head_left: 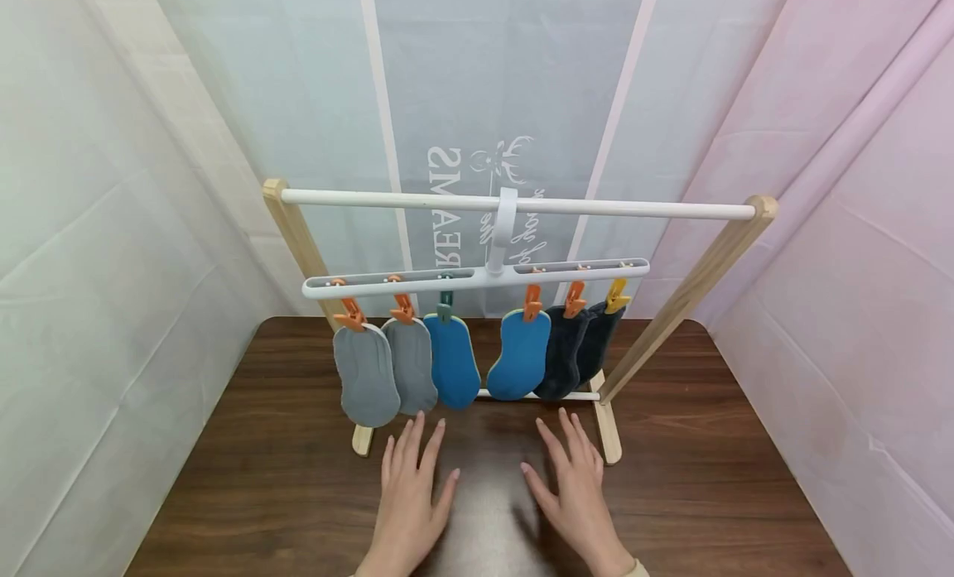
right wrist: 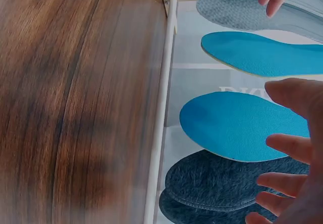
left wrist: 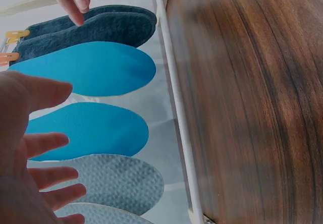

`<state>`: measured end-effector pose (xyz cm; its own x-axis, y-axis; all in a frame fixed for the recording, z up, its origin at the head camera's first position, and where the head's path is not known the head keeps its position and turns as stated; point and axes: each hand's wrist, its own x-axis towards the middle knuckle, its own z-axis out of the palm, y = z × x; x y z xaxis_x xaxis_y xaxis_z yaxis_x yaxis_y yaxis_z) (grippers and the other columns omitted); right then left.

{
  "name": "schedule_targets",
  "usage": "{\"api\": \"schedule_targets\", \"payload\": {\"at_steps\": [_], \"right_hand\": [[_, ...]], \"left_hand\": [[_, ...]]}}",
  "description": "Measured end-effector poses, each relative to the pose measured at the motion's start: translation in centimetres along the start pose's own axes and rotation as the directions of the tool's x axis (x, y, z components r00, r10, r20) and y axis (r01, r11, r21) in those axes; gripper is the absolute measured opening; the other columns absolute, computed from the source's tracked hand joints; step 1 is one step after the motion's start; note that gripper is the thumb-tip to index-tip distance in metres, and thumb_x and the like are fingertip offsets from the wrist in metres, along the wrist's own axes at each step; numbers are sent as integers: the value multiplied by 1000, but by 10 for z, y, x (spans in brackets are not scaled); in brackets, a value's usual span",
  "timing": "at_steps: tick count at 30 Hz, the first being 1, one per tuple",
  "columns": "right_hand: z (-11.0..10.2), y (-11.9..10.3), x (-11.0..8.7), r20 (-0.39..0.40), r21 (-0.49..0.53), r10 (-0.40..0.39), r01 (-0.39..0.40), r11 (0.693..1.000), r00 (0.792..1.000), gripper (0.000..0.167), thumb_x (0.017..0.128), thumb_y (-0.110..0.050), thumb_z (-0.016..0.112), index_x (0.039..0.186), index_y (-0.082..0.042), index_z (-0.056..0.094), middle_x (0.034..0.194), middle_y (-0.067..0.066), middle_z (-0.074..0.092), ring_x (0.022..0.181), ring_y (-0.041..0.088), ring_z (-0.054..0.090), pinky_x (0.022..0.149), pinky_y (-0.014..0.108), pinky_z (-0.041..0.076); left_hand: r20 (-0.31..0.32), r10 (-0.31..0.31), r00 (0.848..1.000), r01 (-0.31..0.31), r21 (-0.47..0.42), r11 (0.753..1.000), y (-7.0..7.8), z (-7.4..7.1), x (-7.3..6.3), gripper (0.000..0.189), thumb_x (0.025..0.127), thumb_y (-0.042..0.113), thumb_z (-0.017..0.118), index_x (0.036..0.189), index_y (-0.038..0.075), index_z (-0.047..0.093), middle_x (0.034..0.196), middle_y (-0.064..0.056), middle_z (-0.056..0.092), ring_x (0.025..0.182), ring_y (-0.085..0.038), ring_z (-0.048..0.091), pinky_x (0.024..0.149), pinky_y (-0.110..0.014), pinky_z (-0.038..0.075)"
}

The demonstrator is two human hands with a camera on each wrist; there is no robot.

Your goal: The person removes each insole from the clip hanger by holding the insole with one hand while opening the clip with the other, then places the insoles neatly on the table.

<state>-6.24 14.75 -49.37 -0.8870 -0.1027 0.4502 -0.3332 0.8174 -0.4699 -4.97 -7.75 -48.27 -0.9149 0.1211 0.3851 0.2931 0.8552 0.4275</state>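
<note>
My left hand (head_left: 408, 494) is held with fingers spread and nothing in it, below the grey insoles (head_left: 368, 377). Opposite it, my right hand (head_left: 574, 492) has its fingers apart and is likewise without anything, in front of the dark fuzzy insoles (head_left: 563, 353). Between the two pairs hang blue insoles (head_left: 519, 355). Every insole dangles by a small clip from a white hanger (head_left: 402, 285): orange clips (head_left: 403, 308) on the grey ones, a green clip (head_left: 445, 302) and an orange one on the blue, an orange and a yellow clip (head_left: 617, 295) on the dark.
The hanger hooks over the white top rail (head_left: 633, 208) of a rack with wooden side posts (head_left: 686, 304). Its feet (head_left: 608, 432) stand on a dark wood table (head_left: 715, 478). A printed grey curtain (head_left: 514, 72) hangs behind, with pale cloth (head_left: 850, 312) at both sides.
</note>
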Motion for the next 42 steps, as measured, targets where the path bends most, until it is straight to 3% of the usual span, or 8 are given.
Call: {"api": "schedule_targets", "payload": {"at_steps": [8, 15, 25, 34, 38, 42], "right_hand": [[1, -3, 1, -110, 76, -60, 69, 995, 992, 41, 78, -5, 77, 117, -3, 65, 137, 25, 48, 130, 43, 40, 99, 58, 29], [-1, -5, 2, -132, 114, -69, 84, 990, 989, 36, 78, 0, 75, 113, -5, 67, 131, 19, 55, 126, 41, 46, 94, 58, 36], [-4, -7, 3, -139, 128, -82, 100, 987, 987, 35, 80, 2, 72, 113, -9, 67, 128, 14, 58, 121, 36, 52, 94, 48, 40], [-4, -10, 1, -120, 118, -45, 59, 991, 992, 32, 81, 0, 72, 112, -9, 68, 122, 9, 62, 112, 25, 59, 91, 40, 44], [-3, -12, 0, -114, 116, -41, 55, 992, 993, 31, 82, -2, 72, 112, -10, 68, 119, 7, 64, 110, 23, 60, 92, 38, 44], [-1, -13, -1, -121, 113, -46, 60, 992, 992, 31, 81, -1, 73, 111, -10, 68, 116, 7, 65, 108, 22, 61, 90, 39, 46]], "left_hand": [[-106, 6, 994, -11, -54, 998, -4, -4, 3, 48, 84, 18, 74, 127, 7, 58, 140, -19, 47, 128, -37, 45, 107, -55, 30], [-178, 10, 984, -25, -77, 997, -8, -8, 5, 32, 82, 13, 76, 111, 5, 65, 128, -17, 56, 120, -33, 52, 105, -52, 35], [-285, -12, 958, -15, -91, 996, -11, -14, 9, 20, 80, 7, 75, 99, 7, 68, 110, -12, 63, 104, -28, 59, 99, -46, 41], [-393, -18, 919, -14, -80, 997, -18, -25, 13, 12, 78, 2, 72, 89, 8, 70, 99, -7, 66, 88, -24, 62, 74, -40, 46], [-439, -14, 898, -27, -87, 996, -23, -30, 16, 10, 78, 0, 69, 86, 5, 70, 95, -7, 67, 84, -23, 62, 72, -41, 46], [-444, -36, 895, -16, -111, 994, -27, -35, 18, 7, 80, 1, 67, 85, 5, 70, 93, -7, 66, 84, -23, 60, 74, -41, 45]]}}
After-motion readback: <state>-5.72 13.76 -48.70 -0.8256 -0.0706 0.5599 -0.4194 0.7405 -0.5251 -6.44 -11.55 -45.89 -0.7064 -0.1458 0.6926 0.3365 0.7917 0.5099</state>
